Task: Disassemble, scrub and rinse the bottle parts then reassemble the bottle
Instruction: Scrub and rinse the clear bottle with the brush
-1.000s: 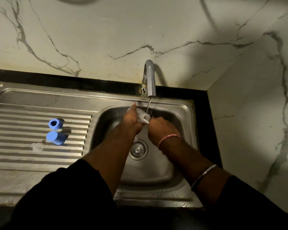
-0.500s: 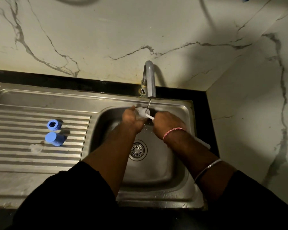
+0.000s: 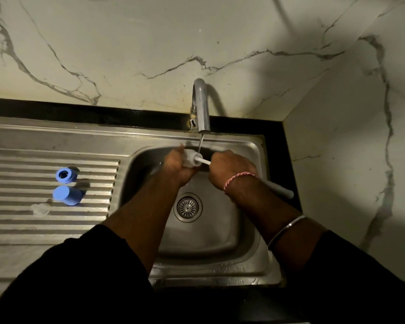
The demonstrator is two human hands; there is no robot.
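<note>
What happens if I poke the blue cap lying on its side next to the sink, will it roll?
Probably yes. The blue cap is round and lies on its side, so a poke could roll it. The grooved draining board might catch it. It looks like small plastic, likely light and hard to break.

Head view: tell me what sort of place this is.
Probably a home kitchen: a stainless steel sink with ribbed drainboard, a curved metal tap running water, and white veined marble walls.
</note>
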